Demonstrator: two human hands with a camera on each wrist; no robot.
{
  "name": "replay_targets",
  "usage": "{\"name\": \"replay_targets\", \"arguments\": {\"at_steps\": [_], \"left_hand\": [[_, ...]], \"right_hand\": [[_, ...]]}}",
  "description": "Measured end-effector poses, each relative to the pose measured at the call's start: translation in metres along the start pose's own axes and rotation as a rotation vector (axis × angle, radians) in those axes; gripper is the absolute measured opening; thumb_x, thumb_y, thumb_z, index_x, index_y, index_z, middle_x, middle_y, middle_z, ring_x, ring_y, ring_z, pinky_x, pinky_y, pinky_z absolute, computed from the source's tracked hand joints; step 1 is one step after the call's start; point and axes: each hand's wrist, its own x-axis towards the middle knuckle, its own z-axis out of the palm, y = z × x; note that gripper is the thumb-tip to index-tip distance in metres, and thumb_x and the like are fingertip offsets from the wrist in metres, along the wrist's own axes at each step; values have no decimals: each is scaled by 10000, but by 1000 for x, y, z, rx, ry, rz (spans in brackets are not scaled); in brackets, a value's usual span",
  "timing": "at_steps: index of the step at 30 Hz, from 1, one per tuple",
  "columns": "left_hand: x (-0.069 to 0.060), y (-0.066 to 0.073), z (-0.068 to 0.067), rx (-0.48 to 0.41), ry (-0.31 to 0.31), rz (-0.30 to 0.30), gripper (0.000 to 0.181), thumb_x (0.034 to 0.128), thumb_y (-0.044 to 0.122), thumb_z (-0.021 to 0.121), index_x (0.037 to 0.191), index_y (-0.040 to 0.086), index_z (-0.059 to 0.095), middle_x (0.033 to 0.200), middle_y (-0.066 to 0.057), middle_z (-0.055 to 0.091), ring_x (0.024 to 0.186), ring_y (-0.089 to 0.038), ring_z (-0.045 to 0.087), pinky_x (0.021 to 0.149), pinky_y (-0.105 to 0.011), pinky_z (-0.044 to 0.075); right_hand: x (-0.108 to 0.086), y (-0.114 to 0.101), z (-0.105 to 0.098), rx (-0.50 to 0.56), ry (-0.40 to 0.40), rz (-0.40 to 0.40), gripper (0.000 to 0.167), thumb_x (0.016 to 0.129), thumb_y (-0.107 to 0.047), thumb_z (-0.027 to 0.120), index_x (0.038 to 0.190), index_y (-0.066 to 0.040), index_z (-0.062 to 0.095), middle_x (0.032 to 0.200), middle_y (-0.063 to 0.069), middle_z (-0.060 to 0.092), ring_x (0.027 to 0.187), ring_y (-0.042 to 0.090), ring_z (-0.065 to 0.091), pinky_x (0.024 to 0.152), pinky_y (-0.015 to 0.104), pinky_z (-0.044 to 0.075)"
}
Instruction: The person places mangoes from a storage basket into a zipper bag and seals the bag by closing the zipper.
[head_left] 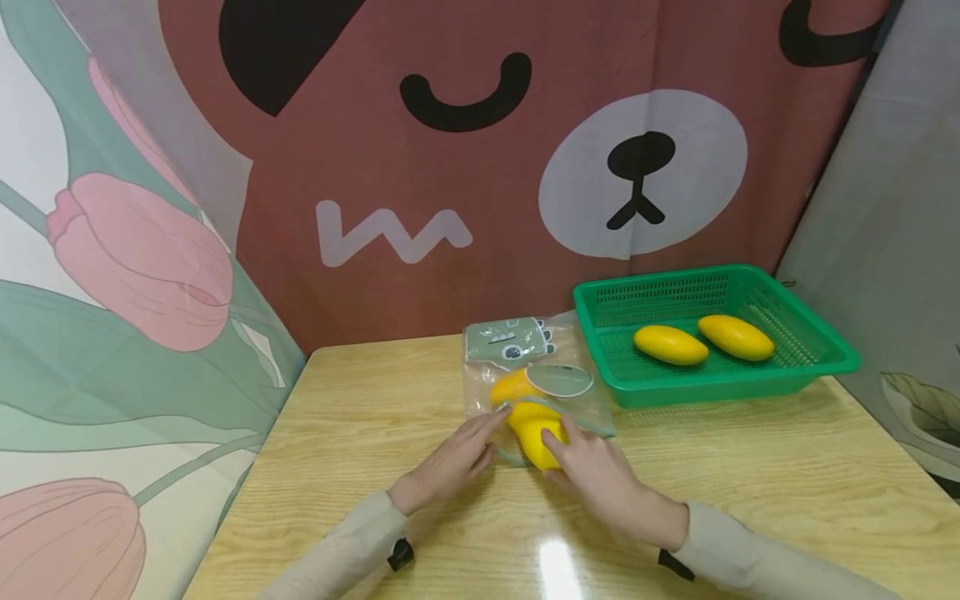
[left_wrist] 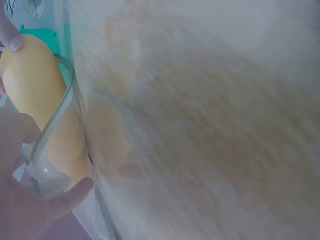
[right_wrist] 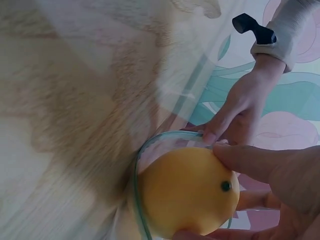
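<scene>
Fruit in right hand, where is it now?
In the head view, the yellow fruit is right of centre, in the mouth of the clear bag, between the left hand and right hand.

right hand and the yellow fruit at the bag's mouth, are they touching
Touching. The right wrist view shows the right hand gripping the yellow fruit, thumb on one side, fingertip on the other.

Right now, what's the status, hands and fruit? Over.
Right hand gripping yellow fruit at mouth of clear bag. Left hand touching bag rim. Second fruit inside; no visible obstruction.

The mango is yellow, the basket green — the bag green-printed.
</scene>
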Motion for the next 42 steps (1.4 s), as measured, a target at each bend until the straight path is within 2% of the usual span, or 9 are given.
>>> {"name": "replay_targets", "arguments": {"at_steps": [7, 11, 15, 19, 23, 27, 32, 39, 42], "left_hand": [[0, 0, -1, 0, -17, -4, 639, 1012, 48, 511, 1578, 107, 219, 1519, -98, 402, 1379, -213, 395, 1153, -359, 331], [0, 0, -1, 5, -16, -1, 641, 1008, 42, 516, 1576, 104, 224, 1516, -99, 406, 1375, -217, 399, 1151, -363, 335], [0, 1, -1, 20, -14, 5, 646, 1002, 34, 526, 1572, 93, 228, 1512, -101, 411, 1367, -225, 410, 1148, -374, 343], [0, 2, -2, 25, -40, -15, 642, 1009, 44, 517, 1576, 107, 223, 1529, -82, 394, 1378, -207, 395, 1165, -355, 308], [0, 3, -3, 22, -47, -20, 647, 1005, 38, 520, 1576, 106, 224, 1538, -78, 384, 1384, -204, 387, 1172, -346, 291], [0, 2, -2, 19, -22, 9, 653, 991, 18, 534, 1568, 74, 233, 1514, -102, 411, 1366, -225, 411, 1162, -367, 315], [1, 2, -2, 11, -5, 27, 642, 990, 12, 534, 1562, 58, 245, 1496, -110, 430, 1356, -228, 423, 1158, -375, 324], [1, 3, -2, 10, -20, 10, 634, 994, 24, 540, 1560, 66, 258, 1528, -90, 397, 1373, -210, 402, 1164, -353, 309], [1, 3, -2, 10, -16, 6, 634, 996, 29, 540, 1561, 65, 254, 1529, -95, 394, 1377, -215, 398, 1162, -366, 316]], "right_hand": [[-1, 2, 3, -4, 4, -36, 523, 646, -339, 923, 1050, -95, 698, 921, 105, 521, 464, 75, 390, 346, 121, 292], [-2, 1, 1, 0, -4, -76, 550, 626, -291, 930, 1082, -79, 707, 989, 134, 558, 505, 116, 489, 355, 130, 352], [-4, 0, 0, 20, -18, -111, 567, 631, -237, 923, 1125, -61, 706, 1090, 176, 578, 622, 201, 614, 390, 175, 464], [-5, -1, 0, 21, -31, -129, 564, 658, -235, 910, 1151, -59, 699, 1149, 185, 580, 711, 259, 664, 427, 225, 527], [-5, -2, 2, 14, -33, -121, 553, 668, -261, 906, 1140, -62, 699, 1095, 159, 592, 660, 222, 641, 413, 204, 502], [-3, -3, 4, 15, -36, -106, 547, 658, -249, 916, 1118, -44, 700, 1024, 146, 600, 589, 178, 607, 388, 166, 458], [0, -3, 7, 6, -37, -91, 537, 660, -233, 920, 1106, -29, 699, 972, 148, 616, 548, 162, 592, 388, 162, 467], [3, -4, 8, -30, -57, -107, 474, 723, -254, 887, 1141, -136, 696, 874, 115, 581, 445, 84, 432, 343, 126, 349], [5, -5, 8, -28, -59, -107, 471, 732, -243, 881, 1152, -129, 702, 863, 123, 581, 448, 86, 425, 345, 128, 350]]}}
